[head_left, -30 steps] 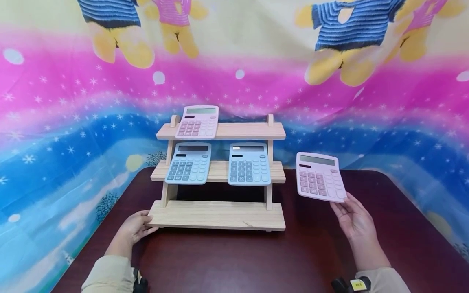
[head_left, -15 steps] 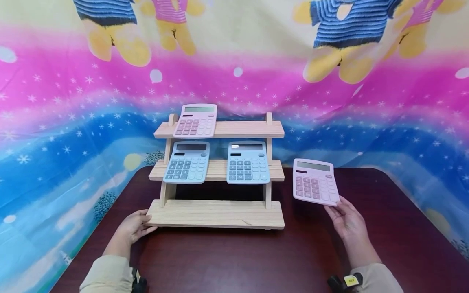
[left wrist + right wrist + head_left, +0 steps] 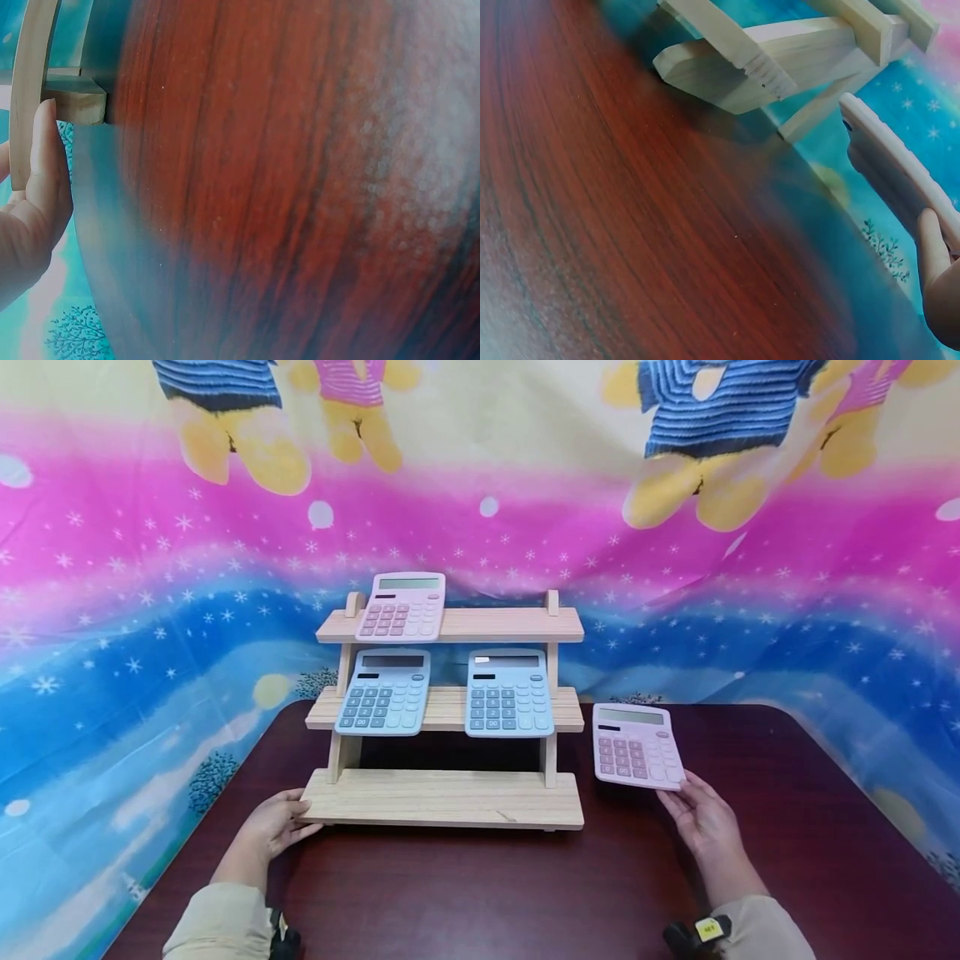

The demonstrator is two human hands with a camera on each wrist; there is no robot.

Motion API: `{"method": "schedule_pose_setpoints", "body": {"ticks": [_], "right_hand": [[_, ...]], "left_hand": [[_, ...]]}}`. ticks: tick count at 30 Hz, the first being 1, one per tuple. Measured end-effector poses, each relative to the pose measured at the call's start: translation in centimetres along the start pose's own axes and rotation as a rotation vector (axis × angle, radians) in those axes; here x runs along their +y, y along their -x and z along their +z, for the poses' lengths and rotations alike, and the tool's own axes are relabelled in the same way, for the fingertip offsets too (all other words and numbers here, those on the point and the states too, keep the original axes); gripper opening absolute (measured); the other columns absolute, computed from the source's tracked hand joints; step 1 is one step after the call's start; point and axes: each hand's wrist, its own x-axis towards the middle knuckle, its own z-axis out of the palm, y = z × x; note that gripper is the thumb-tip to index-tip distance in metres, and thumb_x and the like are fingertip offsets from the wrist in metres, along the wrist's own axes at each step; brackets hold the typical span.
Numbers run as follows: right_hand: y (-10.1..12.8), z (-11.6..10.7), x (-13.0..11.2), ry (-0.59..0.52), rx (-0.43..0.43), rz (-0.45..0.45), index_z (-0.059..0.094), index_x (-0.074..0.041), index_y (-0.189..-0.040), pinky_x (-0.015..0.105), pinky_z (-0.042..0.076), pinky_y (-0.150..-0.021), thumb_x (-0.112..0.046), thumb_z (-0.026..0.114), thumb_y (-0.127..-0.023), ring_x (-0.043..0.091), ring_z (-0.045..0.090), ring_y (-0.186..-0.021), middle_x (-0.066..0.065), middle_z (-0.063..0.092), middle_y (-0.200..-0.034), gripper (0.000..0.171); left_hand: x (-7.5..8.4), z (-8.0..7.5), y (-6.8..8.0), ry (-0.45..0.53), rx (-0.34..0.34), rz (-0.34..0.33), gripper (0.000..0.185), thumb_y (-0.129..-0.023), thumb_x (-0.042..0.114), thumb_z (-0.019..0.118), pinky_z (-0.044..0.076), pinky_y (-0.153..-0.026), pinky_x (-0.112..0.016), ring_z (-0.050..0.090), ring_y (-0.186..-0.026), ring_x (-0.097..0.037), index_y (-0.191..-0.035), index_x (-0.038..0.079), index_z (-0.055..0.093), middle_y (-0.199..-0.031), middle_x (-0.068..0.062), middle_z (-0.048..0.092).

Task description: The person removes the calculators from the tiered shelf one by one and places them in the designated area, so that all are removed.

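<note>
Altogether two pink calculators point(image 3: 636, 747), two blue calculators point(image 3: 384, 692).

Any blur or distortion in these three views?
Head view: sharp, even light, wide-angle bending at the edges, table rim curved. Left wrist view: tabletop blurred with hazy glare at right, left hand soft. Right wrist view: rack fairly sharp, near tabletop smeared, pink calculator slightly soft.

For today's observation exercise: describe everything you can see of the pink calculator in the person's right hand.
The pink calculator looks like plastic, with a grey display strip on top, darker pink number keys and paler keys at the right. It faces the camera, tilted, just right of the wooden shelf, above the dark table. The right hand grips its lower right corner.
</note>
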Motion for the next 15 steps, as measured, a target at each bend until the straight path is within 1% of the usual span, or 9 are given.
{"method": "schedule_pose_setpoints", "body": {"ticks": [3, 7, 9, 15], "right_hand": [[-0.25, -0.10, 0.01, 0.008, 0.022, 0.011, 0.066, -0.001, -0.081, 0.036, 0.050, -0.070, 0.008, 0.041, -0.087, 0.024, 0.059, -0.078, 0.013, 0.062, -0.081, 0.027], [-0.49, -0.16, 0.03, 0.041, 0.075, 0.013, 0.066, -0.004, -0.079, 0.034, 0.050, -0.070, 0.006, 0.042, -0.087, 0.022, 0.059, -0.077, 0.011, 0.062, -0.079, 0.027], [-0.54, -0.17, 0.04, 0.056, 0.089, 0.015, 0.065, -0.005, -0.078, 0.033, 0.049, -0.071, 0.006, 0.042, -0.087, 0.021, 0.059, -0.076, 0.011, 0.061, -0.079, 0.027], [-0.63, -0.27, 0.06, 0.072, 0.092, 0.026, 0.064, -0.005, -0.078, 0.033, 0.050, -0.069, 0.007, 0.044, -0.086, 0.021, 0.059, -0.075, 0.011, 0.061, -0.078, 0.025]], "left_hand": [[-0.03, -0.02, -0.03, -0.003, 0.001, -0.001, 0.051, -0.092, 0.001, 0.029, 0.046, -0.079, -0.037, 0.042, -0.103, -0.033, -0.135, -0.007, 0.003, -0.129, -0.036, 0.013], [-0.09, -0.07, -0.02, -0.002, 0.004, -0.004, 0.052, -0.093, 0.002, 0.030, 0.047, -0.079, -0.037, 0.040, -0.106, -0.035, -0.135, -0.007, 0.002, -0.130, -0.036, 0.013], [-0.10, -0.07, -0.03, -0.001, 0.004, -0.005, 0.052, -0.093, 0.002, 0.030, 0.047, -0.078, -0.036, 0.040, -0.107, -0.035, -0.135, -0.007, 0.002, -0.130, -0.036, 0.013], [-0.04, -0.03, 0.03, -0.003, 0.008, -0.006, 0.052, -0.093, 0.002, 0.030, 0.047, -0.078, -0.036, 0.040, -0.106, -0.036, -0.135, -0.007, 0.002, -0.129, -0.036, 0.014]]}}
